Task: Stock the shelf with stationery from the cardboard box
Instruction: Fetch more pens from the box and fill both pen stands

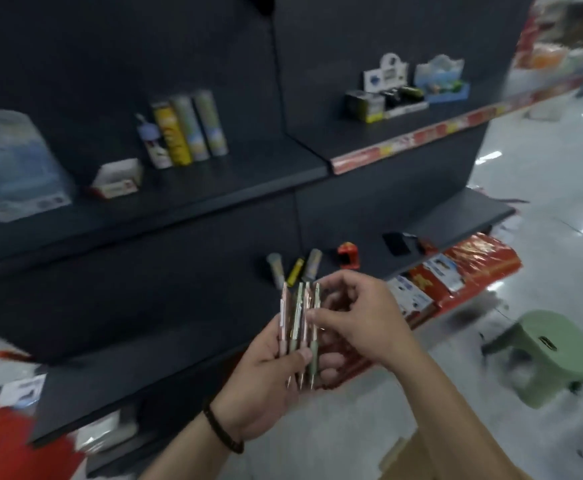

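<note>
Cardboard box [418,459] at bottom edge, contents out of view. Left hand [266,375] grips pens [300,323], tips down; right hand [359,317] pinches them, before lower shelf [179,306] (tubes [293,268] lying there). Green stool [546,355] right.

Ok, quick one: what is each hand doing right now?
Left hand: holds a bunch of pens, thumb across them.
Right hand: fingers curled, pinching the same pens near their upper half.
</note>
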A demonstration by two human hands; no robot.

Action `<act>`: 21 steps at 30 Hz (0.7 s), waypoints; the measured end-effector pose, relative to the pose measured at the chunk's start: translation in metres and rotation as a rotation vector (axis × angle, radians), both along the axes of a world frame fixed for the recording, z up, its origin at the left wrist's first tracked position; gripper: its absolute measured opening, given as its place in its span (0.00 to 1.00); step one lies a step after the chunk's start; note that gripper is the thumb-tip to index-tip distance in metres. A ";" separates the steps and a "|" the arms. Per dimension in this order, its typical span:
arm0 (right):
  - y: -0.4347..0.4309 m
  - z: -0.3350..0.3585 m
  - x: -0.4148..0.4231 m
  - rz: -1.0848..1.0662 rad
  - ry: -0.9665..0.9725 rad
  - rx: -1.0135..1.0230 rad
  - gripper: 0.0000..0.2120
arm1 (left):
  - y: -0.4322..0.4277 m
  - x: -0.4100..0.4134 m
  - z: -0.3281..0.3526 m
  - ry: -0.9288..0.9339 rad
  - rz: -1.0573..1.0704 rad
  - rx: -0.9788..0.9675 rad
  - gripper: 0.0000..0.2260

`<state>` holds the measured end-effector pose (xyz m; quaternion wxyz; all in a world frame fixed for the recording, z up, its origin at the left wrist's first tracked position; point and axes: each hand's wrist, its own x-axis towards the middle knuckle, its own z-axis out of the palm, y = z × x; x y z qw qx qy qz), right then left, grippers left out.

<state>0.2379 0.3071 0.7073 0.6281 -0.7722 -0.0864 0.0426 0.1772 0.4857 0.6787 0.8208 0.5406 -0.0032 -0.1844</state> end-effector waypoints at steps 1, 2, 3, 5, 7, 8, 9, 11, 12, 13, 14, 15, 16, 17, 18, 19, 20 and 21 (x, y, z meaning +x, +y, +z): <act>0.029 0.006 0.009 0.026 -0.010 -0.028 0.14 | 0.026 0.002 0.004 -0.008 0.039 -0.008 0.24; 0.059 0.011 0.017 0.054 -0.017 -0.044 0.14 | 0.053 0.004 0.009 -0.020 0.074 -0.005 0.24; 0.089 0.015 0.024 0.085 -0.018 -0.038 0.13 | 0.080 0.005 0.013 -0.035 0.101 0.000 0.24; 0.144 0.024 0.034 0.143 -0.025 0.000 0.12 | 0.131 0.005 0.020 -0.062 0.149 0.002 0.24; 0.192 0.031 0.043 0.177 -0.021 0.052 0.12 | 0.179 0.005 0.025 -0.081 0.195 -0.001 0.23; 0.215 0.034 0.047 0.194 -0.019 0.068 0.12 | 0.203 0.006 0.026 -0.090 0.218 -0.005 0.23; 0.237 0.038 0.050 0.215 -0.022 0.075 0.13 | 0.225 0.006 0.028 -0.099 0.242 -0.006 0.22; 0.282 0.044 0.060 0.246 -0.045 0.085 0.15 | 0.267 0.010 0.031 -0.121 0.283 -0.001 0.22; 0.303 0.047 0.065 0.254 -0.060 0.091 0.16 | 0.286 0.012 0.033 -0.135 0.301 0.001 0.22; 0.325 0.051 0.071 0.268 -0.070 0.103 0.15 | 0.305 0.016 0.035 -0.149 0.326 0.010 0.21; 0.345 0.056 0.077 0.292 -0.075 0.117 0.13 | 0.323 0.020 0.038 -0.162 0.357 0.020 0.21; 0.365 0.060 0.084 0.325 -0.075 0.132 0.11 | 0.340 0.025 0.041 -0.173 0.391 0.033 0.22; 0.384 0.064 0.093 0.366 -0.073 0.146 0.09 | 0.356 0.031 0.044 -0.182 0.427 0.042 0.22; 0.402 0.069 0.102 0.409 -0.072 0.156 0.08 | 0.372 0.037 0.045 -0.193 0.461 0.051 0.22; 0.418 0.074 0.112 0.448 -0.078 0.156 0.08 | 0.387 0.044 0.047 -0.210 0.489 0.060 0.22; 0.434 0.079 0.122 0.489 -0.094 0.146 0.08 | 0.402 0.051 0.049 -0.231 0.511 0.071 0.22; 0.449 0.085 0.132 0.535 -0.117 0.130 0.09 | 0.416 0.059 0.051 -0.251 0.535 0.081 0.22; 0.463 0.091 0.143 0.586 -0.141 0.111 0.11 | 0.429 0.067 0.053 -0.265 0.563 0.092 0.22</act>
